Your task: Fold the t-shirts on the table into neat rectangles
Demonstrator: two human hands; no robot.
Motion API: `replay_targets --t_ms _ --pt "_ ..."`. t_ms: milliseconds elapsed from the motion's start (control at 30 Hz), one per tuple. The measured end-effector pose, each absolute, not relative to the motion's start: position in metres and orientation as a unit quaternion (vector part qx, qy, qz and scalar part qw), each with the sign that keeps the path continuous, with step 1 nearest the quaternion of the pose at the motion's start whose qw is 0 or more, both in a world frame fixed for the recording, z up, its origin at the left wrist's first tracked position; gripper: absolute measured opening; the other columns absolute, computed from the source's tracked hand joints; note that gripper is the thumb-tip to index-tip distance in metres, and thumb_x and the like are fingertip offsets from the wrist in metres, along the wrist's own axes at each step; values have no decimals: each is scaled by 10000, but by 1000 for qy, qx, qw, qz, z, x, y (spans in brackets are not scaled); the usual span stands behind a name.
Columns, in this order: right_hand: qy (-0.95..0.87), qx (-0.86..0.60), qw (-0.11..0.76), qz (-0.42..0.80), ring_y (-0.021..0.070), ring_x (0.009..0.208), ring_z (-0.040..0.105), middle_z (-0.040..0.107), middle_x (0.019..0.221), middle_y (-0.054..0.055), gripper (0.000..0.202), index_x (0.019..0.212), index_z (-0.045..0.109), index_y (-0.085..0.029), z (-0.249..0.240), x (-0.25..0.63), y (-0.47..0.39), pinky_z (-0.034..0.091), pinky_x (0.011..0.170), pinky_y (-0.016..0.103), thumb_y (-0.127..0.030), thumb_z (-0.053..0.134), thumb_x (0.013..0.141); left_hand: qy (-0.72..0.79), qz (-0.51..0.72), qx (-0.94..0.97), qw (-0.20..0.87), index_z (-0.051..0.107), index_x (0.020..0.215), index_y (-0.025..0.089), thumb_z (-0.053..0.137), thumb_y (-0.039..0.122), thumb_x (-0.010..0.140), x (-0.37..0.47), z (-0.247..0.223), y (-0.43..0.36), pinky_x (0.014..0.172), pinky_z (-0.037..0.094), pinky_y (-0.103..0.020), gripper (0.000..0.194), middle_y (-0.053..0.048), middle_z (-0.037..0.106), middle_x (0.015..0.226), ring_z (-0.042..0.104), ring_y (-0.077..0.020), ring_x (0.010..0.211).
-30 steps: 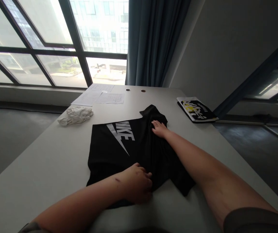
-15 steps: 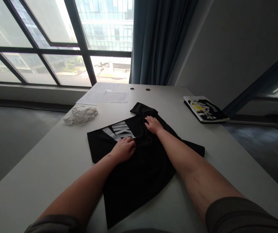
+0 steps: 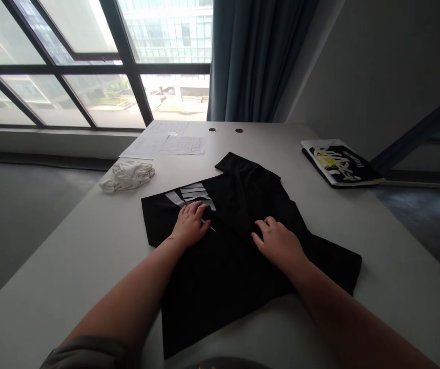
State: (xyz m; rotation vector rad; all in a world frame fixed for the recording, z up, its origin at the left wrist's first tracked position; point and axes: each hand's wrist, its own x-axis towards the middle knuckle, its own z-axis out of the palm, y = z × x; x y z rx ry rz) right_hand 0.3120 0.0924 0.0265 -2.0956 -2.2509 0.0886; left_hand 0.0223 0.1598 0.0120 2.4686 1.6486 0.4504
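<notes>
A black T-shirt (image 3: 227, 277) with a partly folded grey-white print lies on the table in front of me, one sleeve toward the far side and another toward the right. My left hand (image 3: 192, 224) rests on the shirt at the lower edge of the print, fingers apart and thumb out to the side. Further right, my right hand (image 3: 279, 243) touches the middle of the shirt with loosely bent fingers and the thumb apart. Neither hand visibly has cloth gathered in it.
The white table (image 3: 100, 271) carries a crumpled white cloth (image 3: 127, 177) at the left edge and paper sheets (image 3: 183, 144) behind it. A folded black-and-white printed item (image 3: 340, 163) sits at the right edge. Beyond the table hangs a blue curtain (image 3: 258, 61) beside the windows.
My right hand has come nearer and to the right from the far sleeve. The shirt's right side and far sleeve are spread wider. My left hand has shifted slightly up and left.
</notes>
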Motion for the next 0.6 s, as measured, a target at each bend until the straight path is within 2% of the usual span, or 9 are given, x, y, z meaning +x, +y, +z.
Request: replay_targets --t_ms 133,267,333,433,500,600 --pt "-733 -678 54 1 391 1247 576 593 1445 147 492 1436 612 -334 11 318 54 536 933 552 -487 500 982 584 146 796 57 605 1385 254 544 431 1007 20 13 164 1195 365 -478 421 -107 534 1543 471 -300 1432" --pt "-717 -694 63 -11 377 1442 436 479 1595 120 536 1501 550 -323 -1 328 55 373 1155 637 -487 476 996 597 134 790 35 597 1413 271 548 445 1004 11 17 168 1221 327 -488 447 -90 501 1581 424 -308 1469" --pt "-712 -699 63 -11 369 1464 419 461 1611 130 560 1524 530 -290 -4 339 66 334 1194 625 -488 464 1005 591 116 797 34 594 1426 284 556 448 1000 4 20 170 1212 343 -482 458 -79 507 1582 432 -305 1463" --pt "-712 -700 62 -8 352 1442 457 475 1590 171 574 1505 552 -207 -5 360 84 368 1199 533 -481 461 1010 586 84 805 39 617 1408 299 537 452 1006 -4 26 170 1157 410 -463 437 -72 551 1543 490 -306 1408" --pt "-714 -697 60 -4 335 1443 463 480 1582 176 566 1484 568 -190 -5 370 93 373 1205 483 -488 449 1017 587 68 806 34 629 1397 286 528 439 1008 -2 31 167 1113 451 -452 430 -82 571 1515 530 -314 1357" --pt "-702 -710 51 14 348 1458 445 483 1576 186 588 1473 563 -184 -5 373 111 347 1216 510 -540 396 1036 592 40 805 12 648 1360 225 527 390 1003 12 40 155 1029 499 -448 411 -135 592 1460 592 -328 1241"
